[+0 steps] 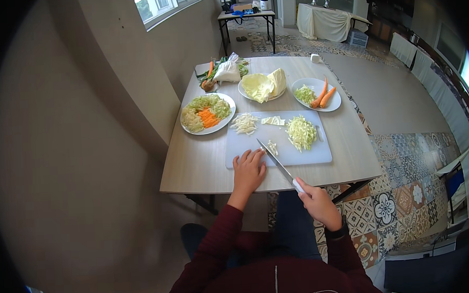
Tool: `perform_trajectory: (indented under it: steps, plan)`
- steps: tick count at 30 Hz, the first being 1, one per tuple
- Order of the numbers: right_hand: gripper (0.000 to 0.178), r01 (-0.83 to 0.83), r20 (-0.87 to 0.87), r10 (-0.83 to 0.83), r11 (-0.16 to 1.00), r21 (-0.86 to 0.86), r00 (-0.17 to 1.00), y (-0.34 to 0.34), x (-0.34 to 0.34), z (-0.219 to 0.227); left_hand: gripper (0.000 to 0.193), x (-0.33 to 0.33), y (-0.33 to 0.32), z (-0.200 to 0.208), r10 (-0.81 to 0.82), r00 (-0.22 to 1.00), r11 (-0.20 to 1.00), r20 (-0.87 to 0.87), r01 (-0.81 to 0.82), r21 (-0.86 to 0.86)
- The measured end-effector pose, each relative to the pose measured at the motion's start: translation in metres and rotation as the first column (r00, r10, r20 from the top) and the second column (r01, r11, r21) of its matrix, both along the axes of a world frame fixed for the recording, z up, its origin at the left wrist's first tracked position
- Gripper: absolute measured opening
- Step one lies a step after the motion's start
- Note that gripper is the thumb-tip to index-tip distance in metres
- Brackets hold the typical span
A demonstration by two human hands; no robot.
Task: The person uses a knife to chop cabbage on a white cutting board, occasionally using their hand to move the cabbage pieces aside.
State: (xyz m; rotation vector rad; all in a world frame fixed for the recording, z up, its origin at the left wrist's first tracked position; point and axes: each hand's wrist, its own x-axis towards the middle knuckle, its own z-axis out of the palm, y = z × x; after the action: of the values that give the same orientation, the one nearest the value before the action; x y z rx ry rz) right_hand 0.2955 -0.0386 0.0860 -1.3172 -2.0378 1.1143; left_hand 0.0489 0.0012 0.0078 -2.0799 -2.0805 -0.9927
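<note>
My right hand [320, 205] grips the white handle of a kitchen knife [281, 165], its blade slanting up and left over the white cutting board [235, 153]. My left hand [249, 169] rests on the board's near edge, its bent fingertips pressing a small pale piece of cabbage beside the blade, mostly hidden under them. Just right of the blade lie a few cut cabbage bits [272, 147]. Farther back on the board are a pale shredded pile [244, 123], a flat cabbage piece [273, 121] and a larger heap of green shredded cabbage [301, 134].
Beyond the board stand a plate of shredded vegetables [207, 116], a plate with cabbage leaves [263, 86] and a plate with carrots [324, 94]. A white bag [227, 71] sits among vegetables at the back left. A wall [113, 153] runs along the table's left side.
</note>
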Motion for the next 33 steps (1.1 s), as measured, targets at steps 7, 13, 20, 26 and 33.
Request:
perform_trajectory:
  steps: [7, 13, 20, 26, 33]
  plan:
    - [0.046, -0.003, 0.014, 0.001, 0.995, 0.1, 1.0, 0.012, -0.023, -0.012, 0.038, 0.001, -0.002, -0.001, -0.004, 1.0, 1.0, 0.003, 0.004, 0.024]
    - [0.047, 0.019, -0.036, -0.014, 0.99, 0.139, 0.999, -0.01, -0.011, -0.017, 0.037, 0.0, -0.001, -0.001, -0.004, 1.0, 1.0, 0.017, 0.003, 0.019]
    - [0.048, 0.014, -0.009, -0.013, 0.983, 0.184, 1.0, -0.032, -0.001, -0.008, 0.038, -0.002, -0.001, -0.002, -0.005, 1.0, 1.0, 0.016, 0.005, 0.025]
    - [0.049, 0.023, -0.015, -0.02, 0.984, 0.177, 1.0, -0.033, 0.004, -0.006, 0.038, 0.0, 0.0, -0.002, 0.002, 0.999, 1.0, 0.051, -0.003, 0.013]
    - [0.048, 0.05, 0.012, -0.051, 0.995, 0.083, 0.999, -0.037, 0.007, 0.003, 0.035, -0.001, -0.001, -0.002, 0.003, 1.0, 1.0, 0.022, -0.003, 0.017]
